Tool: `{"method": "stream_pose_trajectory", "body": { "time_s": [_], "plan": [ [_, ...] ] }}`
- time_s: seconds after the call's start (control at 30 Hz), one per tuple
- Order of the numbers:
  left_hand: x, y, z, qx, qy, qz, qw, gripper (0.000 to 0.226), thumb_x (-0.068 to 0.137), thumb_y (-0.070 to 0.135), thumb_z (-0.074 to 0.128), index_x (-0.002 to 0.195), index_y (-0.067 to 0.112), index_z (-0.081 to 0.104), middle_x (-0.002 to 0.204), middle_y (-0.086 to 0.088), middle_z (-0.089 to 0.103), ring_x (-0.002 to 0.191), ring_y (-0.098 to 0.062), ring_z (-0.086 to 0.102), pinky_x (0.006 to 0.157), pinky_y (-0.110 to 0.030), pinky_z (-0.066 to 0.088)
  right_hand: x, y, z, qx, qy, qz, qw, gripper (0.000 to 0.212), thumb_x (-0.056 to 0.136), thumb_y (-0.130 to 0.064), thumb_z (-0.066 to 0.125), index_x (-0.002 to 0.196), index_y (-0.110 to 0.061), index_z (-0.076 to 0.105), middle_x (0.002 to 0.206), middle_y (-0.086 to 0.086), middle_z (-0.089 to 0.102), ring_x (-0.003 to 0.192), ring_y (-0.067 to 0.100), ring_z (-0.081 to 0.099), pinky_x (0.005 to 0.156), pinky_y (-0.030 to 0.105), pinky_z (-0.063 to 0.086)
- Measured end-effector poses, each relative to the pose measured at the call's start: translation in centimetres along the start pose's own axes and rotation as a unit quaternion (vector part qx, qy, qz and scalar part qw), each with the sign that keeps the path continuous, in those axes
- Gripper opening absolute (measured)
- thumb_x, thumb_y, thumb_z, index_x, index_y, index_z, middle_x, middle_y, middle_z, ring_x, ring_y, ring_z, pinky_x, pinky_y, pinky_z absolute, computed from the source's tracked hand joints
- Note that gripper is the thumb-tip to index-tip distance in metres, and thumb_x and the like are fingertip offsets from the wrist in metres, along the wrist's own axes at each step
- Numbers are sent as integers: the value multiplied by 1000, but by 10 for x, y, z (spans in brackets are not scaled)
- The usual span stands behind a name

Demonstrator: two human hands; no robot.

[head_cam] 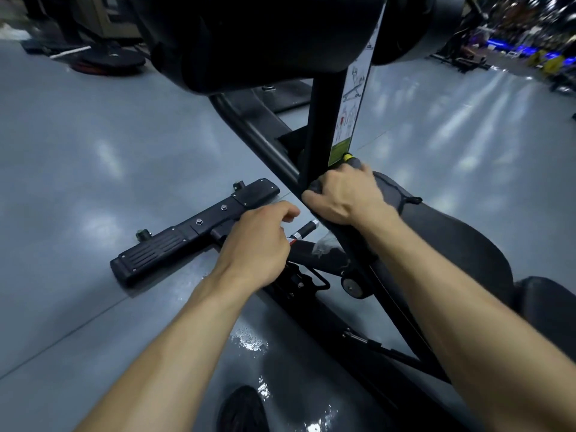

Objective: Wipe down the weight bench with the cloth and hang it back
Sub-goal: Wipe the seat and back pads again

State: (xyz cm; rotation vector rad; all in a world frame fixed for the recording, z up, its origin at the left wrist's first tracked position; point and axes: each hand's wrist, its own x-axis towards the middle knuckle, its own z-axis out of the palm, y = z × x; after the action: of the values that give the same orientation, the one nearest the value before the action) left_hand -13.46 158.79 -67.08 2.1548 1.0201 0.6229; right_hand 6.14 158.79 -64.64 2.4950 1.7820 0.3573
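From the head camera, my right hand grips the cloth, a dark grey wad, and holds it against the foot of the black upright post of the weight bench, just below a yellow knob. My left hand hangs over the lower frame with its fingers curled under. Whether it holds anything I cannot tell, because the back of the hand covers them.

Just past the left thumb a chrome pin with red stripes pokes out. A black foot bar with ribbed rubber ends lies on the grey floor to the left, and a small wheel sits under the frame below my right wrist. A white instruction label runs down the side of the post. A big black roller pad fills the top of the view and blocks what lies behind it. A dark rounded pad lies under my right forearm.

Wet patches shine on the floor between my arms, and the toe of a dark shoe is cut off at the bottom edge. Weight plates lie far left. The far right background is a blur of blue lights, and most of the cloth is hidden under my fingers.
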Motion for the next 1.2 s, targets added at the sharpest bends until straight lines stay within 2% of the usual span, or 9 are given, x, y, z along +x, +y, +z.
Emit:
{"method": "stream_pose_trajectory", "body": {
  "time_s": [0.17, 0.3, 0.37, 0.47, 0.57, 0.8, 0.9, 1.07, 1.2],
  "plan": [
    [-2, -1, -3, -37, 43, -29, 998, 39, 93, 1, 41, 101, 31, 64, 93, 11, 70, 80, 2, 65, 67, -12, 48, -38, -30, 5, 1, -32, -105, 994, 78, 78, -67, 12, 85, -24, 76, 91, 9, 69, 109, 24, 60, 118, 45, 22],
    [-8, 0, -8, -72, 69, -25, 995, 49, 92, -3, 37, 111, 26, 71, 96, 14, 71, 92, -10, 67, 91, -33, 55, -34, 4, -23, 247, -29, -87, 965, 43, 75, -60, 38, 73, -29, 67, 67, -6, 61, 81, 20, 63, 71, 32, 44],
    [-9, 0, -8, -72, 64, -23, 995, 50, 91, -3, 37, 112, 26, 71, 97, 14, 70, 92, -8, 67, 91, -33, 55, -21, 38, -36, 330, 43, -12, 943, 32, 76, -53, 45, 68, -27, 62, 65, -6, 61, 73, 19, 60, 65, 33, 45],
    [-7, -1, -7, -73, 61, -21, 995, 51, 90, -4, 36, 113, 25, 71, 99, 13, 70, 92, -8, 67, 91, -33, 55, -3, 73, -35, 315, 125, 46, 940, 24, 85, -38, 49, 67, -25, 56, 74, 8, 60, 81, 32, 58, 69, 39, 42],
    [-3, -2, -4, -72, 56, -22, 996, 52, 90, -5, 36, 113, 25, 71, 100, 12, 70, 93, -9, 67, 92, -33, 55, 11, 60, -7, 237, 37, 14, 971, 26, 94, -29, 53, 80, -9, 60, 89, 19, 63, 90, 36, 59, 76, 41, 43],
    [6, 10, 9, -78, 64, -18, 995, 48, 88, -4, 39, 103, 30, 70, 99, 15, 71, 94, -10, 69, 86, -28, 56, -58, 20, -1, 133, 12, -207, 969, 32, 84, -41, 46, 89, -19, 69, 90, 0, 68, 94, 22, 56, 105, 34, 35],
    [9, 20, 21, -67, 49, 0, 997, 45, 91, -1, 41, 106, 30, 70, 104, 13, 71, 93, -9, 69, 91, -35, 56, -93, 36, 10, 99, 7, -261, 960, 40, 87, -46, 52, 113, -25, 72, 124, -5, 68, 123, 15, 56, 124, 42, 18],
    [12, 19, 29, -59, 40, 19, 997, 48, 93, 0, 38, 107, 33, 69, 106, 16, 71, 94, -4, 69, 90, -34, 55, -57, 86, 15, 218, 27, -44, 975, 71, 89, -71, 39, 152, -38, 42, 162, -5, 37, 152, 21, 27, 123, 47, 21],
    [13, 23, 33, -53, 30, 22, 998, 48, 94, 0, 38, 108, 35, 69, 108, 17, 70, 96, -3, 68, 86, -29, 53, -3, 106, 21, 269, 1, 141, 953, 61, 87, -74, 35, 128, -34, 58, 132, 5, 63, 112, 32, 55, 93, 43, 44]
  ]
}}
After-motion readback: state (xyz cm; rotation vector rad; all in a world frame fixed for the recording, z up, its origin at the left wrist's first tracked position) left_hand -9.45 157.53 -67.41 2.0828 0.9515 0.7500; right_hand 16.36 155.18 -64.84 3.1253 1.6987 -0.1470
